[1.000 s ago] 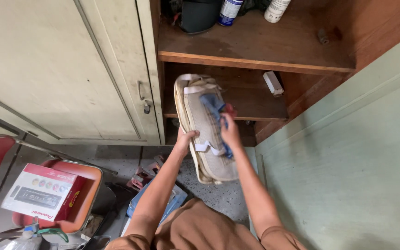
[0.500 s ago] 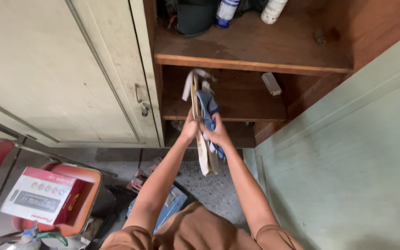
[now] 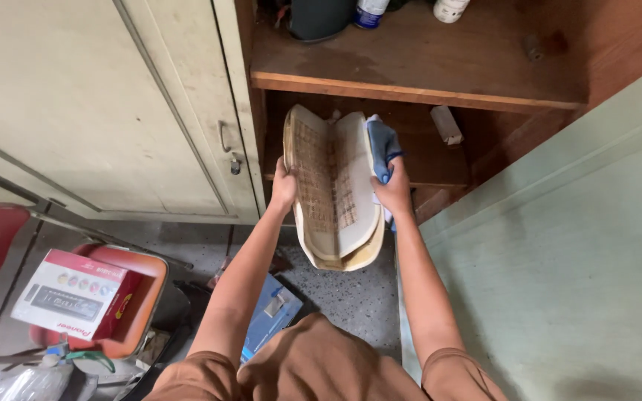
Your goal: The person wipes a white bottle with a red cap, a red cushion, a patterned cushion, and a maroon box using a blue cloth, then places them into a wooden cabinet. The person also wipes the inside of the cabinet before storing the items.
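I hold a long, cream-coloured curved panel (image 3: 334, 189) upright in front of an open wooden cabinet, its grimy ribbed inner side facing me. My left hand (image 3: 284, 189) grips its left edge. My right hand (image 3: 394, 194) grips its right edge and also clutches a blue cloth (image 3: 384, 147) against it. The panel's lower end hangs over the speckled floor.
Wooden shelves (image 3: 417, 85) carry a dark pot (image 3: 321, 16), two white bottles and a small white block (image 3: 446, 124). The pale cabinet door (image 3: 113, 111) stands open at left. An orange stool (image 3: 139, 286) holds a red-and-white box (image 3: 68, 293). A green wall (image 3: 574, 252) rises at right.
The panel has turned about its long axis: first its outer face showed, then its edge, now its dirty inner side. My hands shifted to its two edges.
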